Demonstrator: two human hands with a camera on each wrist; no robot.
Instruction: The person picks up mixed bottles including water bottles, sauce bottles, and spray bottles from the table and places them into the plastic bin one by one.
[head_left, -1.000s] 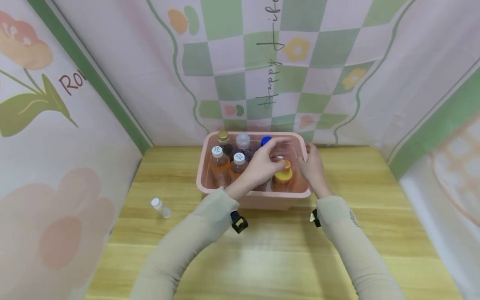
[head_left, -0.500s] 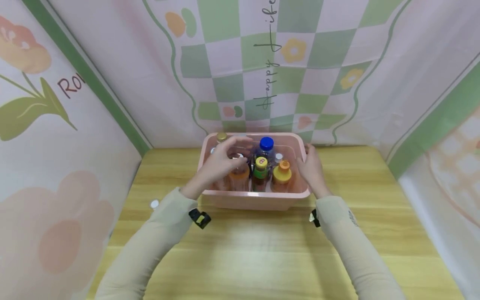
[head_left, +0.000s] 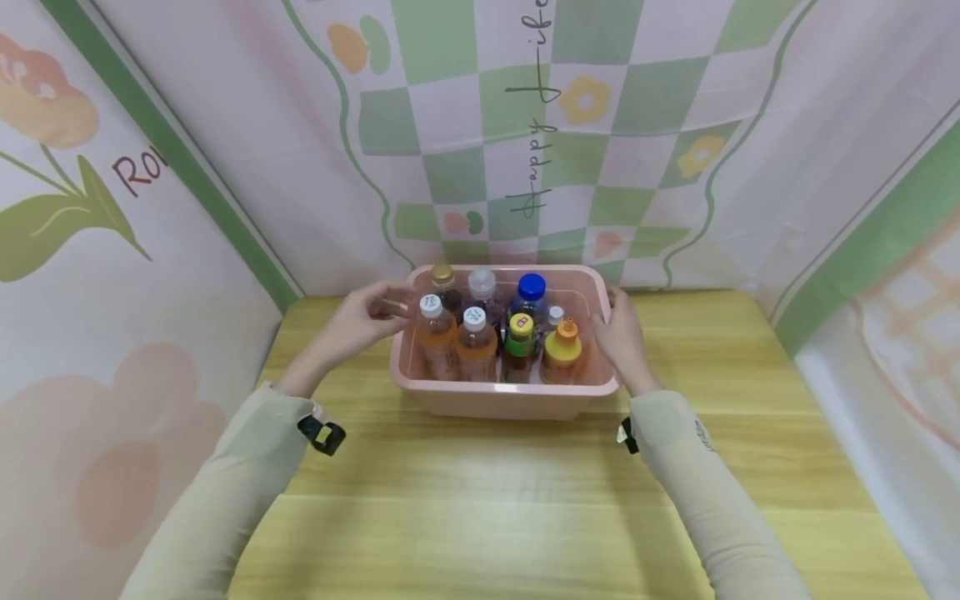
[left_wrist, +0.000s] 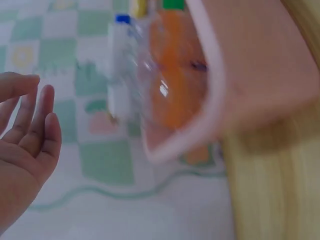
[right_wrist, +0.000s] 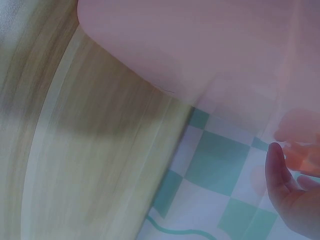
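Note:
A pink plastic bin (head_left: pixel 510 404) stands on the table, packed with bottles. In its front row are two orange-banded bottles (head_left: pixel 477 343) with white caps, a dark bottle (head_left: pixel 519 346) with yellow cap and green label, and a yellow squeeze bottle (head_left: pixel 562 350) with orange nozzle. Behind them stand a gold-capped bottle (head_left: pixel 445 287), a clear-capped bottle (head_left: pixel 482 287), a blue-capped bottle (head_left: pixel 532 292) and a small white-capped one (head_left: pixel 555 317). My left hand (head_left: pixel 360 321), fingers loosely bent and holding nothing, is beside the bin's left rim. My right hand (head_left: pixel 622 337) grips the right rim, thumb inside.
The wooden table (head_left: pixel 480 500) extends in front of the bin and to both sides. A patterned cloth (head_left: pixel 525 150) hangs right behind the bin, with more cloth at left and right. My left sleeve (head_left: pixel 210 492) crosses the table's left part.
My left hand has moved left, from over the bottles to outside the bin's left rim. A white-capped vial on the left is now largely covered by my left arm. The right hand stays put.

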